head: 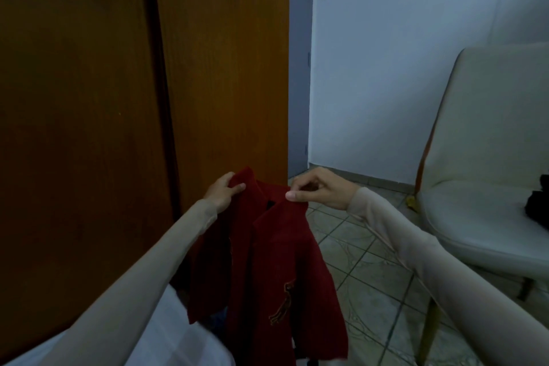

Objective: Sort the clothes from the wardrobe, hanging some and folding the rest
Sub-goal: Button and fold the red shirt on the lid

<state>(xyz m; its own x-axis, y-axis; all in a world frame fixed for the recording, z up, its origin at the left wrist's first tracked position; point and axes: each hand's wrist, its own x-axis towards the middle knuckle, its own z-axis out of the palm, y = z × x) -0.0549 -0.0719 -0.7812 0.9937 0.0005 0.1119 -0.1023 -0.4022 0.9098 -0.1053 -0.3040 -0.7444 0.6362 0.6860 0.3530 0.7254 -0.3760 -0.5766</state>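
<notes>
Both hands' fingers pinch a red shirt [267, 261] beside the wooden wardrobe [118, 98], above tiled floor [365, 270].

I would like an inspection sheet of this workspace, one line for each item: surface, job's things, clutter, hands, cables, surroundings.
Surface: beige patterned tiled floor; no table seen.
Job's things: dark red collared shirt with embroidered figure, held up by its shoulders, hanging free.
Clutter: black object on the seat of the pale cushioned chair, cut off by the frame edge.
Hands: left hand grips one shoulder of the shirt; right hand pinches the other.
Cables: nothing seen.
Surroundings: brown wooden wardrobe door ahead; pale blue wall to the right.
</notes>
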